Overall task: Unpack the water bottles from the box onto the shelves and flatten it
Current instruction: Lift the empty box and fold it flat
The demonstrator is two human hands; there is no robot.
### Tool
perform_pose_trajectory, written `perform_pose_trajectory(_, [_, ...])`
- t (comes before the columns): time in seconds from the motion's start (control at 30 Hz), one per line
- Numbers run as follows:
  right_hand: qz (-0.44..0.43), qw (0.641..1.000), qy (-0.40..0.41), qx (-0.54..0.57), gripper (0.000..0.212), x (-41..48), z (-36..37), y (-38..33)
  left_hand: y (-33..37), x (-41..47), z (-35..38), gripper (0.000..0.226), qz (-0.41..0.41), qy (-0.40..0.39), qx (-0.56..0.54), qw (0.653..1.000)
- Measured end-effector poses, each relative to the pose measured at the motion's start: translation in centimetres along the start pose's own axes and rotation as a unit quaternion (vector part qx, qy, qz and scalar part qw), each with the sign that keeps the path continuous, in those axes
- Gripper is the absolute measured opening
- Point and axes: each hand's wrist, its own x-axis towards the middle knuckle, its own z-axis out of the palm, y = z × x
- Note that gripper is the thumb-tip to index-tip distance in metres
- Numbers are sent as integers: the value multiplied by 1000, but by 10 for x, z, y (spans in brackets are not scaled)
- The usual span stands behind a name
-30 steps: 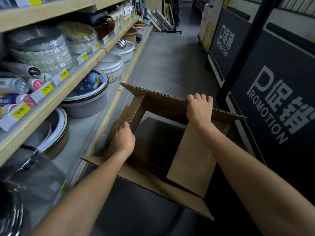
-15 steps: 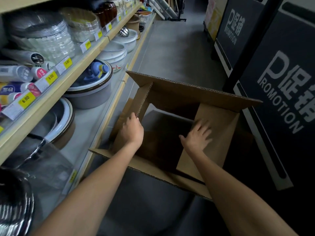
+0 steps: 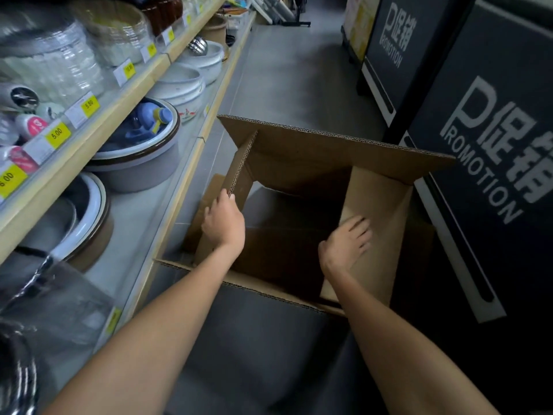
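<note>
left hand (image 3: 224,226) grips left flap (image 3: 239,172) of box (image 3: 314,151); right hand (image 3: 347,244) spread flat on right flap (image 3: 377,205), opposite side of box.

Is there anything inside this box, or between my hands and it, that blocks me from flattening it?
Nothing visible does. The left hand grips the left flap of the cardboard box, and the right hand presses flat against its right inner flap. No bottles show inside, though the interior is dim.
</note>
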Motion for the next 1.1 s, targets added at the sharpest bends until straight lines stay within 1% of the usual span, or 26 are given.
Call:
perform_pose_trajectory(0.07, [-11, 1000, 20, 11, 90, 5, -18, 7, 8, 7, -3, 39, -9, 5, -12, 1000])
perform_pose_trajectory(0.17, [-27, 997, 19, 65, 76, 15, -44, 18, 17, 14, -6, 39, -22, -1, -30, 999])
perform_pose_trajectory(0.27, [-35, 995, 24, 93, 59, 23, -63, 27, 23, 23, -4, 39, -38, -17, -43, 998])
perform_pose_trajectory(0.33, [-37, 996, 28, 80, 49, 29, -73, 35, 26, 28, -2, 37, -51, -28, -60, 997])
perform_pose_trajectory(0.4, [-42, 998, 19, 49, 42, 36, -79, 40, 27, 37, -4, 35, -75, -56, -63, 994])
perform_pose_trajectory(0.47, [-40, 999, 11, 28, 44, 44, -86, 47, 36, 40, -2, 38, -109, -97, -64, 987])
perform_pose_trajectory(0.5, [-39, 999, 5, 27, 45, 47, -88, 48, 41, 37, 0, 45, -118, -113, -63, 985])
perform_pose_trajectory(0.53, [-39, 999, -2, 33, 46, 50, -90, 50, 48, 31, 2, 55, -111, -125, -56, 984])
perform_pose_trajectory(0.57, [-38, 998, -9, 40, 46, 52, -91, 51, 54, 22, 3, 66, -78, -128, -41, 988])
perform_pose_trajectory(0.6, [-39, 998, -15, 47, 46, 54, -92, 52, 61, 12, 6, 72, -17, -123, -22, 992])
perform_pose_trajectory(0.63, [-41, 997, -23, 54, 45, 55, -95, 53, 68, 1, 7, 72, 62, -122, -9, 990])
perform_pose_trajectory(0.67, [-47, 997, -31, 59, 44, 56, -97, 54, 76, -11, 7, 68, 144, -146, -11, 979])
perform_pose_trajectory(0.7, [-53, 996, -40, 66, 44, 57, -100, 55, 83, -22, 6, 63, 215, -205, -25, 955])
perform_pose_trajectory(0.73, [-59, 994, -48, 74, 44, 58, -102, 57, 89, -34, 6, 62, 261, -295, -32, 919])
perform_pose_trajectory(0.77, [-64, 993, -55, 81, 44, 59, -104, 59, 94, -48, 6, 67, 283, -394, -18, 874])
perform_pose_trajectory(0.8, [-67, 992, -61, 86, 45, 59, -106, 60, 97, -60, 5, 78, 301, -470, 19, 830])
perform_pose_trajectory(0.83, [-68, 991, -66, 90, 46, 60, -108, 62, 99, -68, 4, 87, 314, -515, 62, 795])
perform_pose_trajectory(0.87, [-69, 991, -71, 92, 46, 61, -110, 63, 100, -75, 3, 92, 322, -535, 93, 776])
perform_pose_trajectory(0.97, [-73, 990, -78, 95, 39, 61, -114, 68, 110, -80, -1, 84, 337, -537, 115, 765])
perform_pose_trajectory(1.0, [-73, 990, -78, 96, 38, 61, -115, 69, 114, -82, -4, 85, 350, -542, 140, 751])
perform_pose_trajectory(1.07, [-72, 989, -81, 103, 37, 59, -117, 69, 120, -90, -9, 85, 386, -548, 220, 709])
perform_pose_trajectory(1.1, [-72, 988, -86, 107, 37, 58, -118, 69, 119, -94, -9, 76, 414, -534, 256, 691])
